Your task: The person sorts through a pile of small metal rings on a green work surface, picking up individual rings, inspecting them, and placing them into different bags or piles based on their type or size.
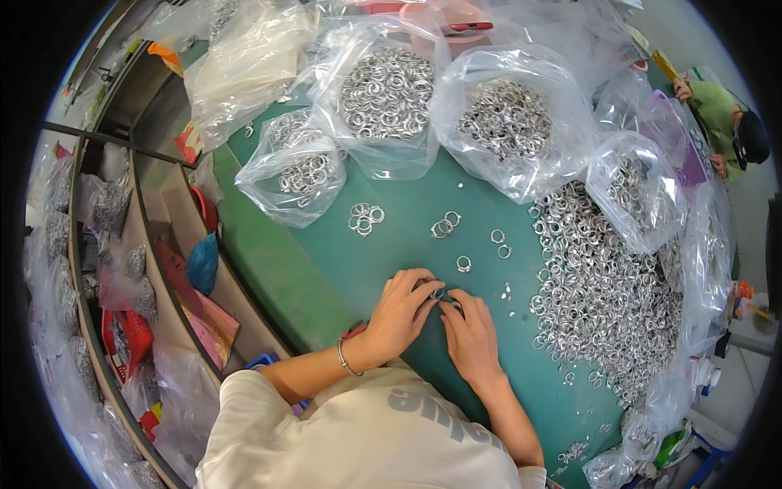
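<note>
Here, at the far left, shelves [122,244] hold clear bags of small metal parts and some red and blue packets. On the green table [326,261], a small clear bag of silver rings [295,167] lies at the left, with larger bags [387,90] behind it. Loose groups of rings [365,218] lie on the bare green surface. The left hand [399,314], a bracelet [345,359] on its wrist, meets the right hand [471,334] near the table's middle; both sets of fingertips pinch closed on one small silver ring [438,293], held just above the table. Further right spreads a big loose heap of rings [603,293], partly under an open bag. At the far right another person [725,122] bends over.
</note>
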`<state>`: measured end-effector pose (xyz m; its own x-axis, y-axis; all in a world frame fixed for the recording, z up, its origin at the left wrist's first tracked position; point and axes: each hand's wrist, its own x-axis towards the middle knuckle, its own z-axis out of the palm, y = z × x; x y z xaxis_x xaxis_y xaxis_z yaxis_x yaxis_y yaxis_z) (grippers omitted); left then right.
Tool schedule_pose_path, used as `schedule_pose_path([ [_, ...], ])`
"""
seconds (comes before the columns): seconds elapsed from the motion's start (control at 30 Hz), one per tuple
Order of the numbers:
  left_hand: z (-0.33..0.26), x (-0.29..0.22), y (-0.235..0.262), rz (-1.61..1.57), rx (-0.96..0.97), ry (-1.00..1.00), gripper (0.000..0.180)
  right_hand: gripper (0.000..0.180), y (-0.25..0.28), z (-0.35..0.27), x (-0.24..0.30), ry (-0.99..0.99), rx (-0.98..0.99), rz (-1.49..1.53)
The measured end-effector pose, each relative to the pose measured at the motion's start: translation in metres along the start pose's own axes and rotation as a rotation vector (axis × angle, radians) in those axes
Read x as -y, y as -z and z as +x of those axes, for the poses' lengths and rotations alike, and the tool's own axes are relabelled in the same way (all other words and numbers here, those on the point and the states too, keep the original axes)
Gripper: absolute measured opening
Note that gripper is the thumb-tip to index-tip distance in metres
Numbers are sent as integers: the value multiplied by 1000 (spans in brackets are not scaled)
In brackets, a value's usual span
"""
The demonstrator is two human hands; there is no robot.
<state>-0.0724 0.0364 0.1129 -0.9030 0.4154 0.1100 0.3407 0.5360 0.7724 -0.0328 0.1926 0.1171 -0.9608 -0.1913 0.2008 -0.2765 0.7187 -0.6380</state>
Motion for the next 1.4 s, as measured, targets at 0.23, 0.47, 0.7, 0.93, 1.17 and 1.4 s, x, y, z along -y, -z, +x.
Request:
schedule_pose_path([
  [0.23,-2,-9,-9,101,90,-86,34,20,5,5,-8,-246,-169,197],
  [0.47,-4,13,-5,113,40,-143,28,18,20,2,-15,-361,-87,273],
  [0.7,-9,19,8,142,-14,-146,25,22,19,23,-12,-244,-70,166],
  [0.93,-9,13,11,121,5,-122,40,42,-4,79,-17,-28,-81,-80],
  [1.17,9,15,25,100,-76,-22,44,24,-12,76,-39,-20,-66,-44],
  [1.4,46,14,20,-371,-12,48,40,14,4,61,-28,-448,-114,749],
])
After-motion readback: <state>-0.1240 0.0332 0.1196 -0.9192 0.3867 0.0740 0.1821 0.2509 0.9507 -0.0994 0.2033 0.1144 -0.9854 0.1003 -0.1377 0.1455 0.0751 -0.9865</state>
